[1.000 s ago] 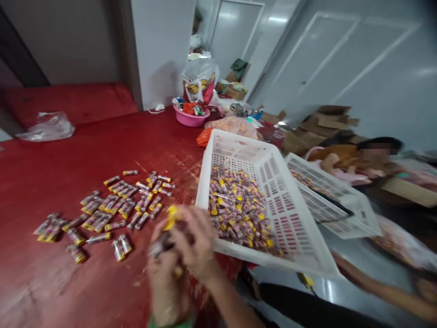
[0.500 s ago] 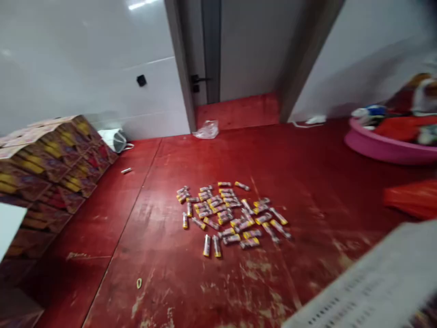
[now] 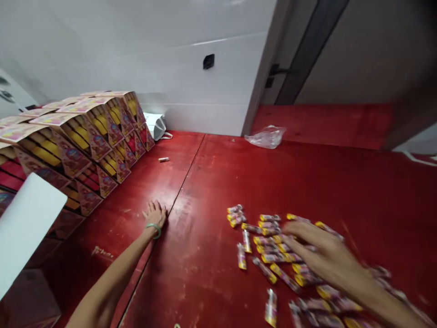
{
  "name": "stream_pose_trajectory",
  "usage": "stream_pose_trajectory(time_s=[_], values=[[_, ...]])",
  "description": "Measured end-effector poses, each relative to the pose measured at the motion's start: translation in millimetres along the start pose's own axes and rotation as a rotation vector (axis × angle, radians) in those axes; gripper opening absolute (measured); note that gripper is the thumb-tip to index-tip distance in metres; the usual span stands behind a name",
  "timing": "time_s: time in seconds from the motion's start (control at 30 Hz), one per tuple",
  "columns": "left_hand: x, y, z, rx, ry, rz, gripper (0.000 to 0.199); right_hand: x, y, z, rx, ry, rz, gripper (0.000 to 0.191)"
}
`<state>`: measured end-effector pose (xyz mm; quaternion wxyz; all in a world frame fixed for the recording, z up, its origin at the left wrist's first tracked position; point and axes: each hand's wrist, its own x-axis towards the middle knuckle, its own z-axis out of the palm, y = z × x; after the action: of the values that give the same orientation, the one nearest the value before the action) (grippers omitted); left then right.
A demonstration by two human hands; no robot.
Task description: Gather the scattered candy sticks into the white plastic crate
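My left hand (image 3: pixel 155 212), with a green band at the wrist, lies flat and palm down on the red surface (image 3: pixel 218 182), far out to the left, with nothing under it that I can see. My right hand (image 3: pixel 316 248) is blurred and rests with spread fingers on top of a loose pile of small yellow and purple wrapped sticks (image 3: pixel 269 248). Whether it holds any stick I cannot tell. One stray stick (image 3: pixel 164 159) lies alone farther back on the left.
Stacked open printed cartons (image 3: pixel 85 136) line the left side. A white board corner (image 3: pixel 27 223) juts in at lower left. A crumpled clear plastic bag (image 3: pixel 266 135) lies by the door frame, and a white mask (image 3: pixel 157 127) sits against the wall.
The view swung left, away from the white crate. Both hands came apart: the left now reaches out flat on the surface, the right lies over the pile of sticks.
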<state>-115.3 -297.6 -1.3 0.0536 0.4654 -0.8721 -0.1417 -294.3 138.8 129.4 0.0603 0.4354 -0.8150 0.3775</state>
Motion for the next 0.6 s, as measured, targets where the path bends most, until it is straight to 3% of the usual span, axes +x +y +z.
stream_pose_trajectory(time_s=[0.1, 0.2, 0.33, 0.47, 0.53, 0.6], values=[[12, -19, 11.2, 0.176, -0.031, 0.055, 0.059, 125, -14, 115, 0.04, -0.079, -0.103, 0.018], [13, -22, 25.1, 0.422, -0.011, 0.091, 0.06, 247, -38, 234, -0.045, -0.219, 0.055, 0.039], [11, -24, 32.5, 0.492, 0.008, 0.139, 0.062, 365, -73, 367, -0.043, -0.282, 0.117, 0.066], [8, -23, 32.0, 0.46, -0.003, 0.167, 0.063, 420, -77, 463, -0.027, -0.38, 0.188, 0.077], [8, -19, 31.7, 0.452, -0.011, 0.166, 0.064, 425, -66, 492, -0.054, -0.407, 0.193, 0.074], [10, -15, 32.3, 0.454, -0.009, 0.177, 0.064, 422, -52, 506, -0.119, -0.358, 0.156, 0.066]])
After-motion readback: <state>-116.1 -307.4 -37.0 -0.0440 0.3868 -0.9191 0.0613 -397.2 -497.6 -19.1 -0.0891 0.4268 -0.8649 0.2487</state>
